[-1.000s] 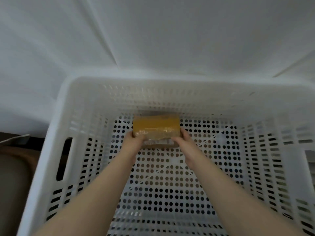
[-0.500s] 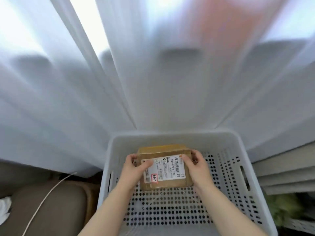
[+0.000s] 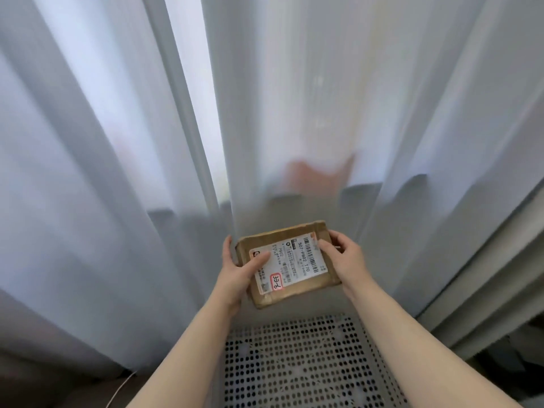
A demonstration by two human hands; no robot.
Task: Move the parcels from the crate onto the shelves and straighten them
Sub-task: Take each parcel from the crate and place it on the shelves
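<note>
From the head camera I see my left hand (image 3: 238, 270) and right hand (image 3: 346, 257) gripping opposite edges of the parcel (image 3: 290, 263), label up above the crate (image 3: 294, 363), likely to keep it level and readable.

parcel (image 3: 319, 282): matt brown cardboard, paper label | crate (image 3: 297, 363): perforated plastic

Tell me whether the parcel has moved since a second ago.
Yes. The parcel has gone up: off the crate floor, now held above it in front of the curtain.
</note>
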